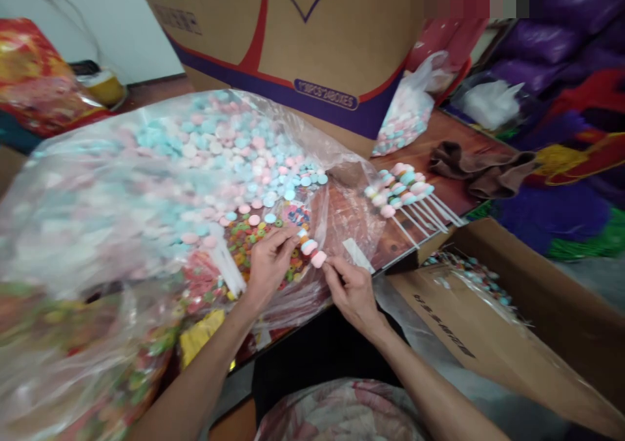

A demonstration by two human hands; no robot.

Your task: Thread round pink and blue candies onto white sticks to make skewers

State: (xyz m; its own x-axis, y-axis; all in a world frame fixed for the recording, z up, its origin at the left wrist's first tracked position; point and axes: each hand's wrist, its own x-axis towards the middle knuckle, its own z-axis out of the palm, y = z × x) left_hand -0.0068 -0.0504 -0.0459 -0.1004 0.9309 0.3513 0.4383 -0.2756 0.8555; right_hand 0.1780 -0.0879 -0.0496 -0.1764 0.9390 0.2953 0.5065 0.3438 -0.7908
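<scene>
Between my two hands is a short candy skewer [312,251] of pink, white and blue marshmallow pieces with gummy pieces among them. The fingers of my left hand [272,258] are pinched at its upper left end. My right hand [354,292] is closed at the lower right end, and the stick there is mostly hidden by the fingers. Under my left hand lie small coloured gummy rings [244,242]. Beside that wrist is a bundle of white sticks [227,262]. A big clear bag spills pastel marshmallows [254,157] on the left.
Finished marshmallow skewers [403,187] lie in a row at the table's right edge. An open cardboard box [469,324] with more skewers stands lower right. A large printed carton [293,43] rises at the back. Brown cloth [483,167] lies on the table [454,131].
</scene>
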